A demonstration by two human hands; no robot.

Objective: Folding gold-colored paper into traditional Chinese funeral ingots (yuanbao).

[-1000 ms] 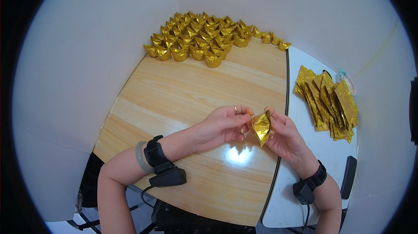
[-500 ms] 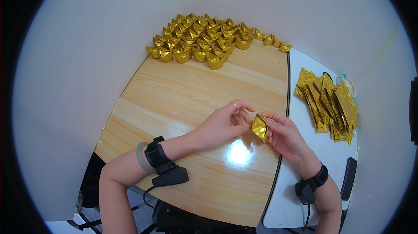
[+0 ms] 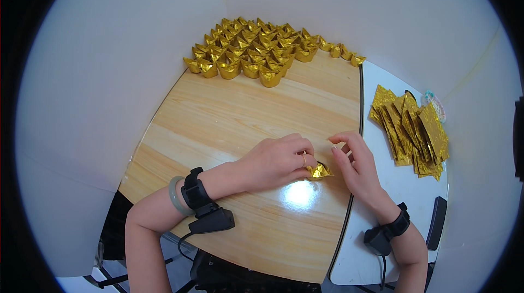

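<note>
A folded gold foil paper ingot [image 3: 321,171] is low over the wood-grain table [image 3: 218,124], in front of me. My left hand [image 3: 284,159] has its fingers closed on the ingot's left end and hides part of it. Just to the right, my right hand [image 3: 355,165] is apart from the ingot, its thumb and fingers spread with nothing between them. At the far side of the table stand many finished gold paper ingots [image 3: 229,67] in close rows.
Flat gold foil sheets [image 3: 406,126] lie in an overlapping pile on a white side table [image 3: 357,244] at the right. A dark oblong object [image 3: 436,223] lies near its right edge. White walls [image 3: 109,75] enclose the tables. Smaller ingots [image 3: 335,51] trail along the back.
The ingot has passed from my right hand to my left and turned from upright on end to level. My right hand has let go and opened; my left has closed on it.
</note>
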